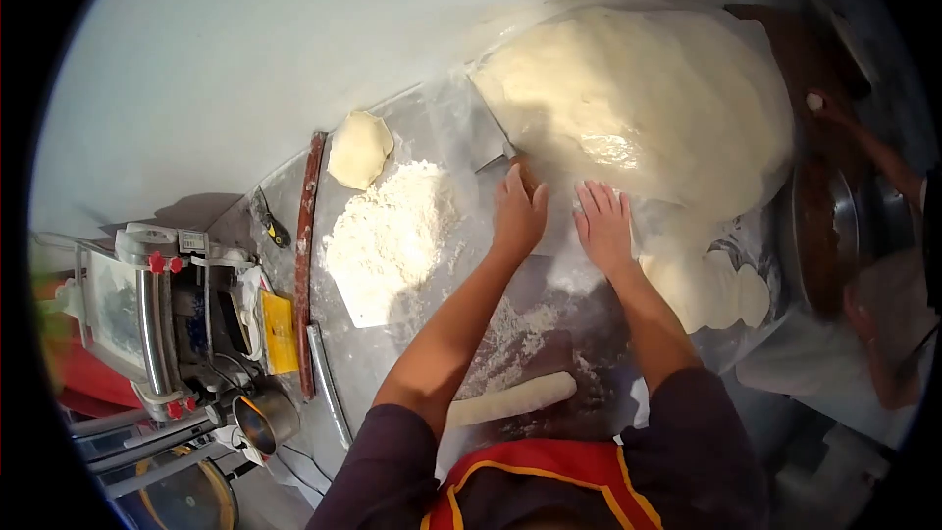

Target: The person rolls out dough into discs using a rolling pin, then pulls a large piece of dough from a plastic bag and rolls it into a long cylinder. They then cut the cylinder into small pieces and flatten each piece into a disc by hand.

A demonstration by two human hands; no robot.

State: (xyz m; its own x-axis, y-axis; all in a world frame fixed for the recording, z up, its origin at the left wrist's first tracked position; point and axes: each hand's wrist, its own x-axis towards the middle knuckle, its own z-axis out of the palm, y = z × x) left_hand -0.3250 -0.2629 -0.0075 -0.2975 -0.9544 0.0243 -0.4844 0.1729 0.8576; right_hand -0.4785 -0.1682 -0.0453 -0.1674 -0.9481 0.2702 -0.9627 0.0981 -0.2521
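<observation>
While both hands press flat, fingers spread and gripping nothing, the left hand [517, 211] and right hand [603, 224] meet the big pale dough mound [638, 103] (far side of the floured table [392, 353]); a rolled dough log [512, 399] lies near.

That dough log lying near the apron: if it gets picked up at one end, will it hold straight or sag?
The dough log will probably sag: it looks soft, like the big dough mass. Being round, it may roll if pushed sideways. The flour dusting around it suggests little sticking.
</observation>
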